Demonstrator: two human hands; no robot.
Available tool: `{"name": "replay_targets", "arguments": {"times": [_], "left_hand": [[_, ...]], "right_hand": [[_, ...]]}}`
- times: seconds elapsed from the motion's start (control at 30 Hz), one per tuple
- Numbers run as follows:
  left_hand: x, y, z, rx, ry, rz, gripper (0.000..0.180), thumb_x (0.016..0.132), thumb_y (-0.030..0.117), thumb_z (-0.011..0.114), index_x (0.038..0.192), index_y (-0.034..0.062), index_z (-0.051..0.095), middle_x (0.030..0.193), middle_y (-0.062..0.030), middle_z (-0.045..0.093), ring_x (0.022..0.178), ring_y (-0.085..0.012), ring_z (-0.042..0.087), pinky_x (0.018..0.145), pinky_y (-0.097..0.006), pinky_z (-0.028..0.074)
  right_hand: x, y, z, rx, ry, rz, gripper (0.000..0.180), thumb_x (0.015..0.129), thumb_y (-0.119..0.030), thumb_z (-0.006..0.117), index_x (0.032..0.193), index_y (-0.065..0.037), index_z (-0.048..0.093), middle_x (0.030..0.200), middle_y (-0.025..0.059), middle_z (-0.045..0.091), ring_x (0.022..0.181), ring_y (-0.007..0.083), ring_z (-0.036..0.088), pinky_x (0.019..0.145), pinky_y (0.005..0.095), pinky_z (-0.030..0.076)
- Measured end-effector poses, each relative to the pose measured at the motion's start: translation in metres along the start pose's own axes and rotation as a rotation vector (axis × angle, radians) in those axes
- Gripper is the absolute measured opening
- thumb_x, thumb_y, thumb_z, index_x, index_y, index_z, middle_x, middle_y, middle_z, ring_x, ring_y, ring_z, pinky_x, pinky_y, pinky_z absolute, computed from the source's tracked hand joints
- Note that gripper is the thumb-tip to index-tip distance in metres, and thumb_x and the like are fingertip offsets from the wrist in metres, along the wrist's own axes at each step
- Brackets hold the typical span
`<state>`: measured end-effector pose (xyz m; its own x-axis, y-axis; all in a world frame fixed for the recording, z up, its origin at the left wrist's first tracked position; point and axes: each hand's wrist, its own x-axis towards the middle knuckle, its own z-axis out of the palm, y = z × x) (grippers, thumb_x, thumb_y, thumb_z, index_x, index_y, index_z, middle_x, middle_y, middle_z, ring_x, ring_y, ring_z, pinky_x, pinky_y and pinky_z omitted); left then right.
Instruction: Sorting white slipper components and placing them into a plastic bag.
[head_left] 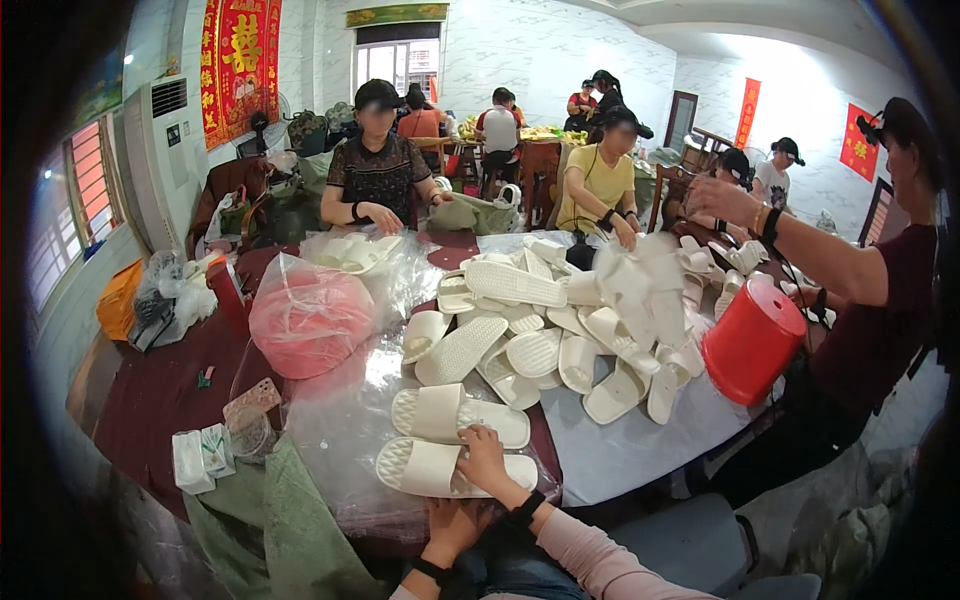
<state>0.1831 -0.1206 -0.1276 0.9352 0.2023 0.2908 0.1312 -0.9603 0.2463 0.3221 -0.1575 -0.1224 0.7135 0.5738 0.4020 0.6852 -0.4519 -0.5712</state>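
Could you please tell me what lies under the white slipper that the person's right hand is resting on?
The white slipper under the right hand lies sole up on crinkled clear plastic sheeting over the dark red table. Anything directly beneath the slipper is hidden.

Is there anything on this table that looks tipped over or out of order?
Yes. The red bucket at the table's right edge is tilted on its side, and the white slippers lie in a loose heap, soles up, not paired.
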Motion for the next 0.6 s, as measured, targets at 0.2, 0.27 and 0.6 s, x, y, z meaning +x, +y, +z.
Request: {"name": "replay_targets", "arguments": {"times": [0.2, 0.27, 0.6], "left_hand": [[0.0, -0.002, 0.003, 0.018, -0.048, -0.037, 0.051, 0.082, 0.051, 0.049, 0.122, 0.0198, 0.052, 0.123, -0.016, 0.049, 0.115, -0.041, 0.043, 0.091, -0.063, 0.029], [-0.002, -0.002, 0.002, 0.026, -0.054, -0.018, 0.052, 0.081, 0.051, 0.049, 0.121, 0.0178, 0.052, 0.122, -0.0162, 0.05, 0.114, -0.0396, 0.044, 0.091, -0.06, 0.03], [-0.019, -0.016, 0.014, 0.132, 0.104, 0.282, 0.053, 0.083, 0.04, 0.055, 0.123, 0.0057, 0.048, 0.125, -0.0149, 0.049, 0.115, -0.0321, 0.047, 0.098, -0.045, 0.034]], "right_hand": [[0.007, -0.011, 0.007, -0.129, -0.004, 0.143, 0.04, 0.063, -0.008, 0.062, 0.102, -0.015, 0.062, 0.106, 0.0054, 0.055, 0.102, 0.0284, 0.049, 0.082, 0.0431, 0.04], [0.006, -0.012, 0.004, -0.095, 0.027, 0.117, 0.034, 0.065, -0.005, 0.058, 0.098, -0.015, 0.063, 0.102, 0.0034, 0.057, 0.1, 0.0269, 0.049, 0.081, 0.0426, 0.039], [-0.049, -0.039, -0.061, 0.282, 0.17, -0.044, 0.031, 0.068, -0.009, 0.065, 0.098, -0.006, 0.06, 0.104, 0.0099, 0.057, 0.099, 0.0308, 0.047, 0.085, 0.038, 0.038]]}}
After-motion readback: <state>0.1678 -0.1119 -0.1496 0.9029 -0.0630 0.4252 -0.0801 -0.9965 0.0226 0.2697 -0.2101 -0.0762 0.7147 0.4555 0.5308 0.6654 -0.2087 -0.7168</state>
